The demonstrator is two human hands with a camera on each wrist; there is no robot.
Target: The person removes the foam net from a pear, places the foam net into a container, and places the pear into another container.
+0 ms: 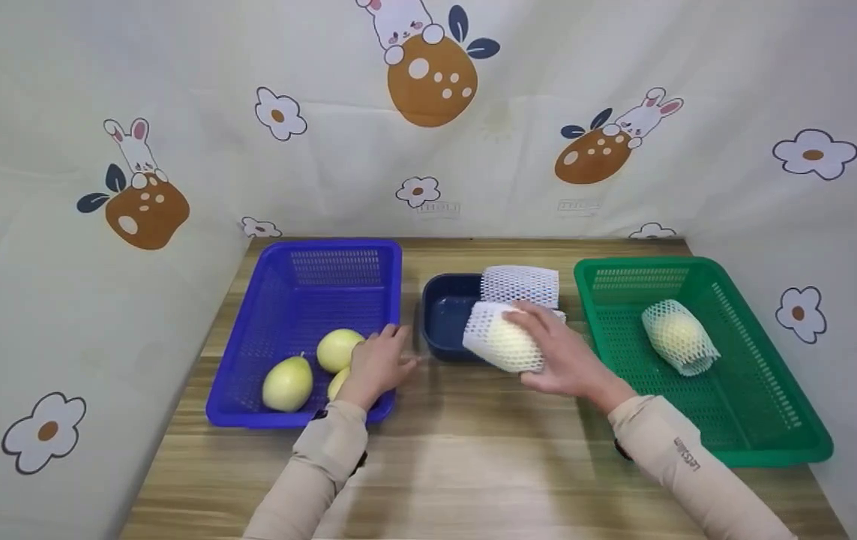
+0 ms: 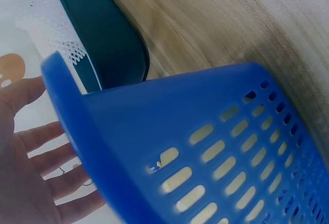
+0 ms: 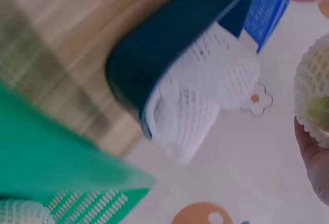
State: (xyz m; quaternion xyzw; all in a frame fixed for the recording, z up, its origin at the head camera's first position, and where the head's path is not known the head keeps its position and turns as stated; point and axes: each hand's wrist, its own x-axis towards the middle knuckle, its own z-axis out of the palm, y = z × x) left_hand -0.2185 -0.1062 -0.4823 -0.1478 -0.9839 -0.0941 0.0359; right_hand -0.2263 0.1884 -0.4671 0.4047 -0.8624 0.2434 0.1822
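My right hand [image 1: 569,361] holds a pale yellow pear in a white foam net [image 1: 504,341] in front of the dark blue bin [image 1: 444,324]. Part of that netted pear [image 3: 316,88] shows at the right edge of the right wrist view. My left hand [image 1: 377,364] is over the right rim of the blue basket [image 1: 323,304], its fingers spread and holding nothing. Close to it lie a yellow-green pear [image 1: 339,349] and another, partly hidden pear [image 1: 336,382]. A third pear [image 1: 287,384] with a stem sits farther left in the basket.
White foam nets [image 1: 519,285] stick out of the bin's right side. A green basket [image 1: 762,397] on the right holds another netted pear [image 1: 675,336]. All stand on a wooden table [image 1: 458,465], with a patterned cloth [image 1: 338,172] hanging behind and at both sides.
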